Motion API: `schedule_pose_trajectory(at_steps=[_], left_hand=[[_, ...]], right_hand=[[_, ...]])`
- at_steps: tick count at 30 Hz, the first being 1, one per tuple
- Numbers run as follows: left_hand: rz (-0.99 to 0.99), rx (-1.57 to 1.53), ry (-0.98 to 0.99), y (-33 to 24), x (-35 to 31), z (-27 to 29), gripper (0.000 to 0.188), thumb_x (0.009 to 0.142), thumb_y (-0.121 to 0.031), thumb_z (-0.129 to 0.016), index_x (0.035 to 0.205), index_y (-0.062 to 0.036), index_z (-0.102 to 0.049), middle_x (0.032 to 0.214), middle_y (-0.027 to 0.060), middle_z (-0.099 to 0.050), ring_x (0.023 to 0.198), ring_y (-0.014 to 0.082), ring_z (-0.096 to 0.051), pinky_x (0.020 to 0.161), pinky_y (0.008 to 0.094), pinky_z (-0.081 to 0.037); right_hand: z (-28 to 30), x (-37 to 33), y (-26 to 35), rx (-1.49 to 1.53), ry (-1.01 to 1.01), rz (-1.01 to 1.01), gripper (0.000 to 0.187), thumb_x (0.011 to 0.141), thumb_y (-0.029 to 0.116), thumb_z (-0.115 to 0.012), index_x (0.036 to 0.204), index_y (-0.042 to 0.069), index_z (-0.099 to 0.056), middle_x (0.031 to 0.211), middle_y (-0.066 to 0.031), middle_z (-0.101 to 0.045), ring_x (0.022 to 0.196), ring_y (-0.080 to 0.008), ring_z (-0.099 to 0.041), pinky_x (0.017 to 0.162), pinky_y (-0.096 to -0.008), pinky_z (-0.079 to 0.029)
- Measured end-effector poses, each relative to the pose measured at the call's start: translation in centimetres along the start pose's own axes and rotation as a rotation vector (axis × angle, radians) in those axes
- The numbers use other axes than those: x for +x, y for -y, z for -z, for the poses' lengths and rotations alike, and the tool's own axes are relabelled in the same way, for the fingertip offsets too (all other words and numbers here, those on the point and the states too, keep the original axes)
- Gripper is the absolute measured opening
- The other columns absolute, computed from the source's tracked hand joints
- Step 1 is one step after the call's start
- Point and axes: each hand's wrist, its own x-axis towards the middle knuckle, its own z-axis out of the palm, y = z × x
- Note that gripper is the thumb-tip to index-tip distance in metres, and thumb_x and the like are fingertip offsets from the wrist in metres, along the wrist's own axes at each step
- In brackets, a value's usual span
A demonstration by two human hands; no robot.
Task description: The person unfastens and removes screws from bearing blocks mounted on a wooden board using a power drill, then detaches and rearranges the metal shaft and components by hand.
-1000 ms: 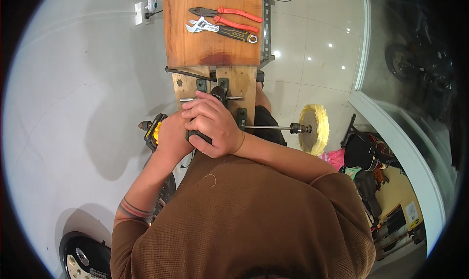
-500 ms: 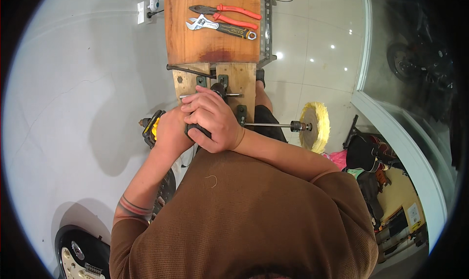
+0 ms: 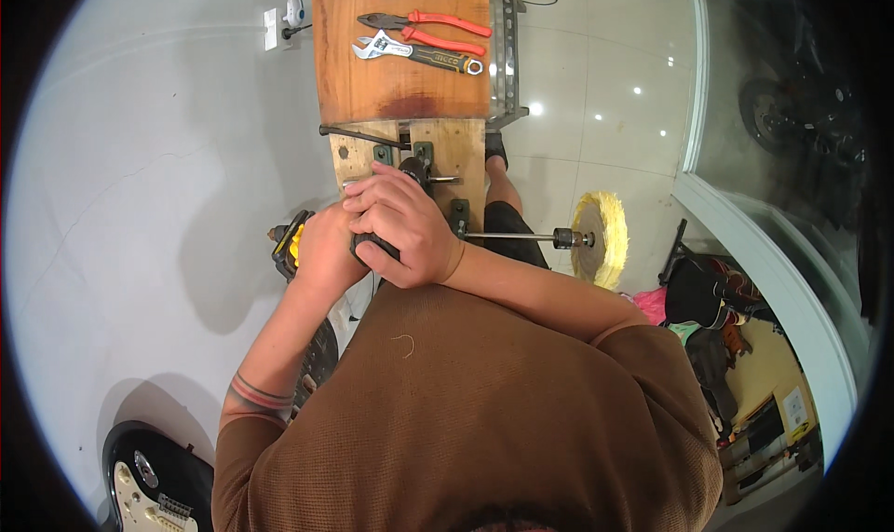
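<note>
Both my hands are together over the near end of a wooden bench, around a dark tool with a black grip. My right hand lies across the top with its fingers curled. Under and left of it is my left hand, closed at the grip, its fingers mostly covered. The dark front of what seems to be the same tool points away from me, and its exact kind is hidden. Just left of my left hand shows a yellow and black power tool with a chuck.
Pliers with red handles and an adjustable wrench lie on the wooden top. A metal shaft carries a yellow buffing wheel at right. Dark bearing blocks sit on the planks. An electric guitar stands lower left.
The whole view has shifted very slightly. My hands keep the same closed pose around the tool, and the pliers and wrench lie as before.
</note>
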Motion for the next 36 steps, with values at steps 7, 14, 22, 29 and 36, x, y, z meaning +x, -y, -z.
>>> schedule_pose_trajectory(at_steps=[7,14,22,29,36], left_hand=[[0.009,-0.018,-0.009,-0.5,0.0,0.3,0.017,0.078,-0.012,-0.077,0.093,-0.0074,-0.074,0.087,0.0151,-0.076,0.084,0.0406,-0.074,0.068,0.0478,-0.057],[0.042,0.049,0.057,-0.5,0.0,0.1,0.023,0.078,-0.016,-0.079,0.1,-0.011,-0.073,0.092,0.0142,-0.077,0.088,0.0399,-0.075,0.07,0.0508,-0.058],[0.0,0.016,0.009,-0.5,-0.1,0.0,0.02,0.08,-0.018,-0.077,0.099,-0.0125,-0.074,0.089,0.0141,-0.076,0.085,0.0404,-0.075,0.069,0.0512,-0.058],[-0.017,0.047,-0.007,-0.5,-0.4,-0.1,0.014,0.08,-0.021,-0.074,0.092,-0.0117,-0.073,0.083,0.0153,-0.075,0.079,0.0419,-0.073,0.065,0.0522,-0.056],[0.004,0.03,-0.024,-1.3,-0.3,0.2,0.013,0.082,-0.021,-0.073,0.089,-0.0108,-0.073,0.082,0.016,-0.075,0.078,0.0426,-0.073,0.064,0.0518,-0.056]], right_hand=[[0.1,0.0,0.2,0.003,-0.012,0.01,0.018,0.092,0.022,-0.072,0.1,0.006,-0.069,0.117,-0.0135,-0.069,0.124,-0.037,-0.067,0.121,-0.0645,-0.044],[0.1,-0.2,0.2,0.005,-0.02,0.015,0.019,0.093,0.022,-0.073,0.101,0.006,-0.069,0.119,-0.0133,-0.069,0.125,-0.0371,-0.066,0.121,-0.0644,-0.044],[0.5,-0.2,0.4,0.009,-0.011,0.026,0.021,0.094,0.023,-0.073,0.104,0.006,-0.067,0.121,-0.0135,-0.069,0.127,-0.0371,-0.065,0.122,-0.0633,-0.043],[0.6,-0.2,0.6,0.01,0.011,0.028,0.021,0.095,0.025,-0.072,0.104,0.006,-0.066,0.121,-0.0141,-0.069,0.126,-0.0375,-0.065,0.122,-0.0627,-0.043],[0.9,-0.2,0.6,0.019,0.015,0.041,0.024,0.1,0.028,-0.068,0.108,0.006,-0.068,0.124,-0.015,-0.071,0.125,-0.0374,-0.067,0.121,-0.0622,-0.043]])
